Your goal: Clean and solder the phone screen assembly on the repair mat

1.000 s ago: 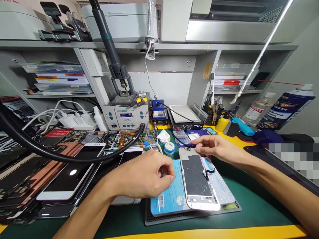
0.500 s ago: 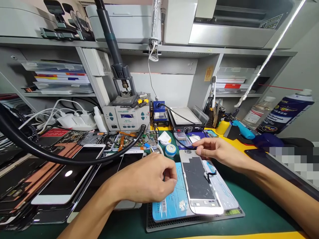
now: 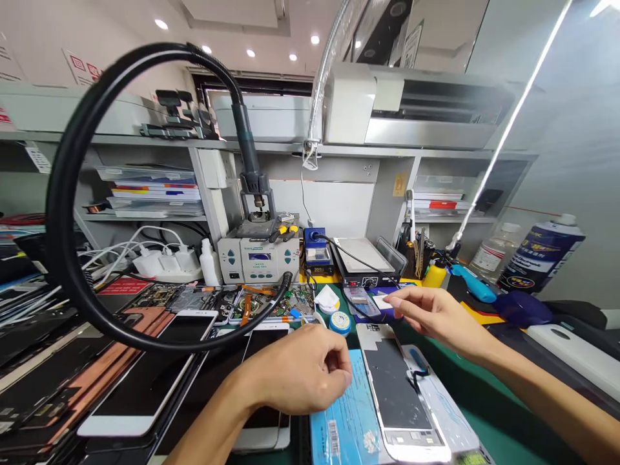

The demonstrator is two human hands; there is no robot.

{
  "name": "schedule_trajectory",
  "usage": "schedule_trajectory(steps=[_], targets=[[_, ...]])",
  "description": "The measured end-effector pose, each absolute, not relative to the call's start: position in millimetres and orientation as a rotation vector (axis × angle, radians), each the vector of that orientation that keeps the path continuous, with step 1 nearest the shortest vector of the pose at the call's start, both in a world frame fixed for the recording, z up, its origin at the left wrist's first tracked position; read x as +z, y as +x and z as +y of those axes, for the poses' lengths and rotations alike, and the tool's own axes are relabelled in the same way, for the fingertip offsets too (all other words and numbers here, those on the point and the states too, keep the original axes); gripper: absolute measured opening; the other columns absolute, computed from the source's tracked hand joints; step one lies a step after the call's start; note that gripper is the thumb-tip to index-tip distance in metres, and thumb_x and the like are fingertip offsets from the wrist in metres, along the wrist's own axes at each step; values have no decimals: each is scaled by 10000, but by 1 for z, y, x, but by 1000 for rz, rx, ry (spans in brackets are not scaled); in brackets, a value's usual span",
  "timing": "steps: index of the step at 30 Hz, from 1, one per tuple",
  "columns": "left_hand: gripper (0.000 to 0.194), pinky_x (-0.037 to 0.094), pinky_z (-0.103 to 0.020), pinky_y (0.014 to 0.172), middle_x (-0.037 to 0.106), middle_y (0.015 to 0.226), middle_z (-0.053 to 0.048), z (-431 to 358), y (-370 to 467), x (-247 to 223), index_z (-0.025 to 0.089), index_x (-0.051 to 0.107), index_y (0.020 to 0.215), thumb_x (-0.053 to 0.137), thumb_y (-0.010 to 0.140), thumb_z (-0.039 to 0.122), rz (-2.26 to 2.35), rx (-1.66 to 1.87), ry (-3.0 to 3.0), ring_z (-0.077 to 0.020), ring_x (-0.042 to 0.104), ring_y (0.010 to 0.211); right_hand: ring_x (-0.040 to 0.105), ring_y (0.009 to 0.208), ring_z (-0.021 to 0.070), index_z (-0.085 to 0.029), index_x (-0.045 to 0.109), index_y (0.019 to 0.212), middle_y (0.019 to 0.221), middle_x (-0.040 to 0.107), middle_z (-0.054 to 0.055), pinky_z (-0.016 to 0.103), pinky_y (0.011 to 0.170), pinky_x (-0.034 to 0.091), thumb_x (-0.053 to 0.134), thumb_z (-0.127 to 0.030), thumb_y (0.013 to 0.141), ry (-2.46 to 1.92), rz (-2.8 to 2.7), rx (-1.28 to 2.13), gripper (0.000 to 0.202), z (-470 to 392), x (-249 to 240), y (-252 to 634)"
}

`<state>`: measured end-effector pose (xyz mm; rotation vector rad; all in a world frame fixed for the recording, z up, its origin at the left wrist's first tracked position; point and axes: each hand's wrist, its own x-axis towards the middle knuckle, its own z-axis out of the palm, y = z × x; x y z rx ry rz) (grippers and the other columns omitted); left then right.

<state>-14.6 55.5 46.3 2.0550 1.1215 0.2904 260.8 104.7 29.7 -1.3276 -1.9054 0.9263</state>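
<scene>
My left hand is closed, thumb and fingers curled together over the left part of a blue-and-white packet. Whatever it may pinch is hidden. On the packet lies a white-framed phone screen, its dark grey back facing up and its top end pointing away from me. A short black strip sticks out at its right edge. My right hand hovers past the top right of the screen, fingers stretched leftward and apart, near a small white piece. I see nothing held in it.
Several phones and housings crowd the left. A thick black hose loops above them from the hot-air station. Behind my hands stand a round blue-rimmed tin, circuit boards and a hot plate. A spray can stands right.
My right hand has moved off the top end of the screen, away from me. My left hand stays curled in about the same place. The head view has tilted upward.
</scene>
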Motion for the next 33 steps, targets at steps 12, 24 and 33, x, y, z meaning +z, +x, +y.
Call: schedule_trajectory(steps=[12, 24, 33], targets=[[232, 428, -164, 466, 579, 726, 52, 63, -20, 36, 136, 616, 918, 661, 937, 363, 1036, 194, 1930, -36, 506, 524, 707, 1020, 253, -190, 644, 1275, 1255, 691, 91, 460, 868, 609, 663, -346, 1005, -1402, -2148, 411, 312, 171, 56, 137], [271, 417, -147, 448, 601, 765, 42, 68, -21, 31, 129, 609, 939, 637, 968, 397, 994, 194, 1935, -26, 510, 520, 687, 1092, 275, -205, 663, 1262, 1322, 669, 90, 474, 913, 599, 662, -342, 1005, -1323, -2011, 387, 291, 212, 91, 110], [217, 392, -141, 429, 567, 687, 62, 64, -19, 38, 126, 618, 902, 647, 957, 334, 1007, 214, 1948, -26, 492, 492, 681, 729, 154, -158, 673, 1109, 984, 708, 30, 302, 620, 595, 651, -350, 1014, -1101, -1455, 664, 215, 140, 113, 208]])
